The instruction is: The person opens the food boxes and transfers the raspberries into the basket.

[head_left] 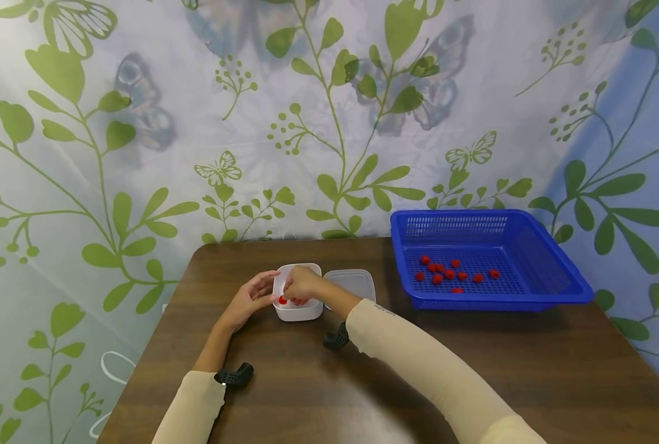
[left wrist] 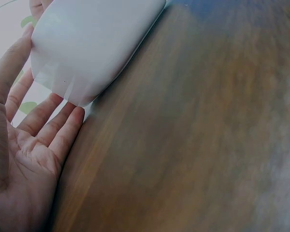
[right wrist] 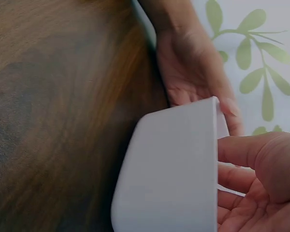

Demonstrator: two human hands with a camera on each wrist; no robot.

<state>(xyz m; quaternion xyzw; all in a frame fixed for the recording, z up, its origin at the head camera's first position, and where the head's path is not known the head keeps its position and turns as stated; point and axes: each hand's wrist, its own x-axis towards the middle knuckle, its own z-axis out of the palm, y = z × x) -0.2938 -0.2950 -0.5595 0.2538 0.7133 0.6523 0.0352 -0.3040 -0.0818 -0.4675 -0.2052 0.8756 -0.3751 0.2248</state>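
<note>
A small white plastic container (head_left: pixel 298 314) with rounded corners stands on the table, its top uncovered. My left hand (head_left: pixel 247 302) steadies its left side; in the left wrist view the fairly straight fingers (left wrist: pixel 67 129) touch the wall from outside. The right hand (head_left: pixel 302 285) reaches down into the container from above. Red berries (head_left: pixel 283 300) show inside beside its fingers. In the right wrist view the container wall (right wrist: pixel 169 169) hides my right fingertips, and I cannot tell whether they hold a berry.
A translucent lid (head_left: pixel 354 282) lies on the table just right of the container. Farther right is a blue perforated basket (head_left: pixel 495 302) with several raspberries (head_left: pixel 449 274) scattered over its floor. The wooden table (head_left: pixel 301 388) backs onto a leaf-patterned curtain (head_left: pixel 251 123).
</note>
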